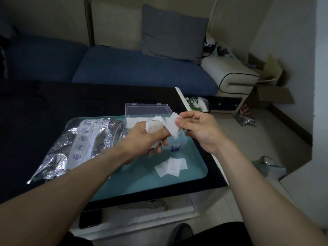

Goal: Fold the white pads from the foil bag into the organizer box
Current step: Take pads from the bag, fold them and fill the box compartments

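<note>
The organizer box [147,110] is half lost behind both hands: only its clear raised lid and a bit of front wall with a blue latch show, so how many pads lie inside is impossible to say, though a white layer peeks out at its left edge. The dim light swallows the dark table [53,103] beyond the box.

Left hand [147,137], just in front of the box, has its fingers curled tight round a bunch of white pads [153,126]; the fingertips are tucked under and mostly out of sight. Right hand [197,128], at the box's right side, pinches one pad [173,127] between thumb and forefinger, the other fingers loosely bent behind it. That pad hangs creased, touching the left hand's bunch.

Nearer the viewer than the box, three or four loose pads [171,166] lie overlapping on the teal tray [195,174]. Left of the box sprawls the crumpled foil bag [74,150], its mouth toward the box, its near corner hanging off the tray. Its printed label is too blurred to read.
</note>
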`<action>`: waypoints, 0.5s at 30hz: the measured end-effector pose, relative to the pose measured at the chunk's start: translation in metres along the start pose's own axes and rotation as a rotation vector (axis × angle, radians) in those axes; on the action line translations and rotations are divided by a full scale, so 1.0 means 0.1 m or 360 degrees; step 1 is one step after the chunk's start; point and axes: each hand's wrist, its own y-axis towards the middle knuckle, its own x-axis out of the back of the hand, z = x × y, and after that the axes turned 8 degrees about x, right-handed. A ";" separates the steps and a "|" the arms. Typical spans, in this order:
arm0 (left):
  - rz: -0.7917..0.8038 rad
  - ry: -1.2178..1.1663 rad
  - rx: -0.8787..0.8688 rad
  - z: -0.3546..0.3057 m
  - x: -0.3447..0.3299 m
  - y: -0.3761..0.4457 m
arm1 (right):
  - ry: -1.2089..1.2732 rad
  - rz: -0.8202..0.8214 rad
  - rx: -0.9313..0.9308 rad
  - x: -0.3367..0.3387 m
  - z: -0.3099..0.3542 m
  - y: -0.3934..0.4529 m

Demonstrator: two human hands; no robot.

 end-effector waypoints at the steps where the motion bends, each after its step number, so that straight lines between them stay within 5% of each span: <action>1: 0.0019 0.0013 0.0003 -0.01 -0.01 0.00 | -0.0035 0.0016 0.0008 0.01 -0.02 0.01; 8: 0.0071 0.0004 0.0034 0.00 -0.02 0.02 | 0.0366 0.0144 -0.0137 0.01 -0.02 -0.01; 12: 0.0312 -0.0541 0.0406 -0.08 0.02 0.04 | 0.0673 -0.0059 -0.0052 0.07 0.07 0.02; 15: 0.0574 -0.0788 0.0612 -0.13 0.09 0.03 | 0.0656 0.0172 0.0062 0.04 0.16 -0.04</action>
